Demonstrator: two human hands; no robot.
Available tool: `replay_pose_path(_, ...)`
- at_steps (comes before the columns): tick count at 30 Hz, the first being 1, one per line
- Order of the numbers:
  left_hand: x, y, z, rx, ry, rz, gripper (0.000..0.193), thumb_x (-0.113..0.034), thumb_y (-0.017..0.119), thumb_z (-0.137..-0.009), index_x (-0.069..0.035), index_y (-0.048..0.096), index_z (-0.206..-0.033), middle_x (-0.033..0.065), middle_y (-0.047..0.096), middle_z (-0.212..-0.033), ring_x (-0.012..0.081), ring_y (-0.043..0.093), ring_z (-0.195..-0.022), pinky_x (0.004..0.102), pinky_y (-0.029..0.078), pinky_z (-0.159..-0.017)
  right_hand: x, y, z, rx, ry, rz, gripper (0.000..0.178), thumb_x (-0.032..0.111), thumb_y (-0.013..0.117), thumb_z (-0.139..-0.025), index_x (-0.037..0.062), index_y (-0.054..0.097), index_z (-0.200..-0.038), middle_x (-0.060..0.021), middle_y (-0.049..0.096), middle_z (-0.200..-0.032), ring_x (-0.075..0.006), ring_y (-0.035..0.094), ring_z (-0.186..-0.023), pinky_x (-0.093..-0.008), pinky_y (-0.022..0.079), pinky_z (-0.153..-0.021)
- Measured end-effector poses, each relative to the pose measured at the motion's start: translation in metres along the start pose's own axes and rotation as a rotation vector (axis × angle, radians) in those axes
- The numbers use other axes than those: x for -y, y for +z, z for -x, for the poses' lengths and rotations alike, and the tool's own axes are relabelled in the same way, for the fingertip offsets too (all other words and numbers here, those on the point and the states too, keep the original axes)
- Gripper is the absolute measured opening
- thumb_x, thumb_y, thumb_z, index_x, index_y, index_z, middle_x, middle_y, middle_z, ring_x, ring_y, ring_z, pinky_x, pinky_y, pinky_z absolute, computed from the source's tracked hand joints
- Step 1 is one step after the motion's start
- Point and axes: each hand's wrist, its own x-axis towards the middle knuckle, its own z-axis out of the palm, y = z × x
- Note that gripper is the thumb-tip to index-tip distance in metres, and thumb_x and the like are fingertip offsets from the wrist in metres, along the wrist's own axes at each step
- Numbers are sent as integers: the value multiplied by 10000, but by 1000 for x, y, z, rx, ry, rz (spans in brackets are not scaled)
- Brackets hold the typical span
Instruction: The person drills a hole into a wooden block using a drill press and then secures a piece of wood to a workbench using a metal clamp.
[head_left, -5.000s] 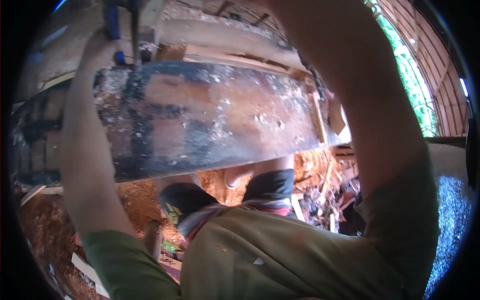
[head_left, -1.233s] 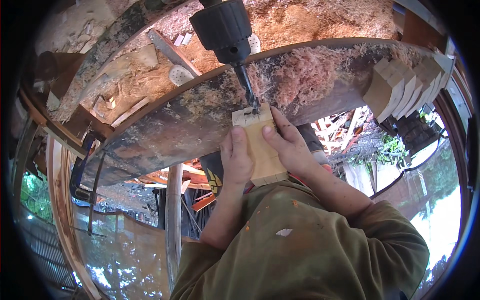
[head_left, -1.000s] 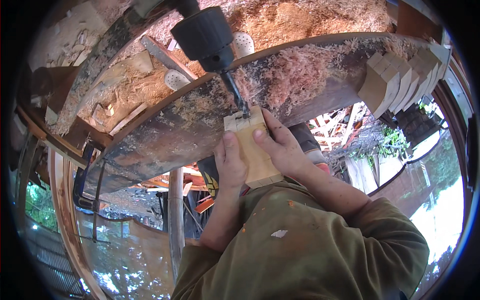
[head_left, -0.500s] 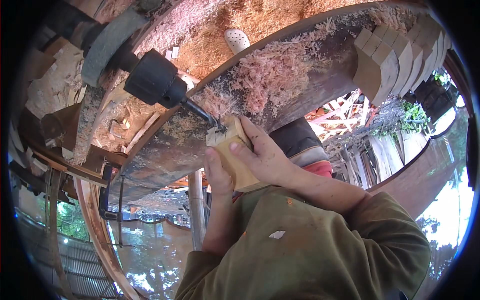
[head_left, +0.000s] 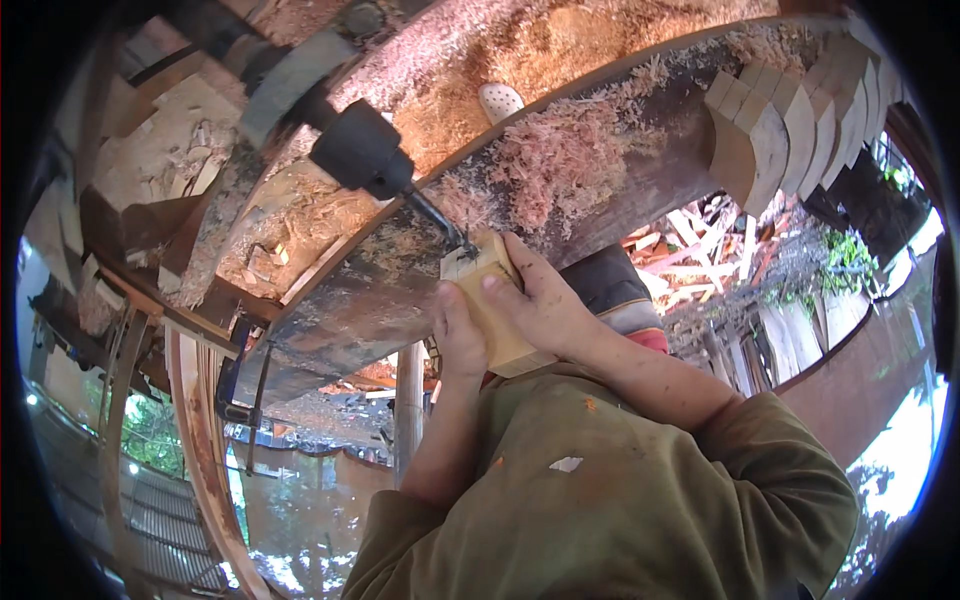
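Note:
Both hands grip a pale yellow wooden block (head_left: 497, 318), held against the tip of a drill bit (head_left: 435, 217). My left hand (head_left: 462, 332) is closed on the block's left side, thumb near its top edge. On the right side and far end, my right hand (head_left: 540, 300) wraps round it. The bit sits in a black drill chuck (head_left: 362, 150) at the upper left and meets the block's far end face; how deep it goes cannot be made out. Pencil-like lines mark that end face.
A dark wooden bench (head_left: 340, 325) curves across, bearing pinkish wood shavings (head_left: 560, 165). Stacked curved wooden blocks (head_left: 750, 140) stand at its right end. A clamp (head_left: 240, 400) grips its left end. Beyond lie a sawdust-covered floor (head_left: 455, 110) and a pale perforated clog (head_left: 500, 101).
The whole scene, with drill, block and hands, has shifted to the right in the picture. The grip on the block and its contact with the bit look the same.

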Motion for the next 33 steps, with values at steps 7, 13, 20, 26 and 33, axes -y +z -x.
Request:
replay_pose_path(7, 10, 6, -4, 14, 159, 32, 520, -419, 341, -1084, 5, 618, -1200, 91, 661, -1105, 171, 629, -977, 309, 512, -843, 16, -5, 0, 185, 126, -176, 510, 150, 490, -1049, 48, 313, -1516, -83, 535, -1327, -126, 500, -1194, -288, 428, -1020)
replay_pose_path(13, 5, -13, -8, 143, 81, -31, 542, -464, 368, -1067, 2, 592, -1228, 92, 638, -1130, 184, 619, -1001, 334, 499, -885, 6, -4, 2, 102, 131, 44, 522, 245, 524, -1043, 47, 352, -1494, -71, 593, -1244, -124, 559, -1105, -285, 472, -949)
replay_pose_path(20, 2, -106, 7, 230, 349, -498, 486, -419, 530, -1008, 42, 642, -1110, 106, 690, -995, 185, 626, -934, 327, 514, -837, 7, -14, 21, -32, -75, 163, 500, 232, 594, -987, 24, 450, -1419, -87, 628, -1207, -174, 604, -1073, -331, 485, -945)
replay_pose_path(26, -22, -236, 27, 29, 331, -809, 477, -415, 588, -945, 41, 688, -1041, 164, 714, -1002, 259, 679, -943, 382, 504, -872, 7, -41, 40, -406, -445, 370, 703, 152, 690, -886, 24, 368, -1497, -179, 569, -1310, -274, 547, -1232, -367, 440, -1025)
replay_pose_path(33, 17, -395, 9, 21, 26, -881, 488, -413, 603, -905, 49, 692, -1036, 185, 715, -968, 277, 676, -905, 411, 515, -811, 72, -16, 30, -948, -189, 1146, 641, 176, 694, -845, 74, 458, -1432, -296, 506, -1302, -480, 531, -1127, -516, 435, -977)
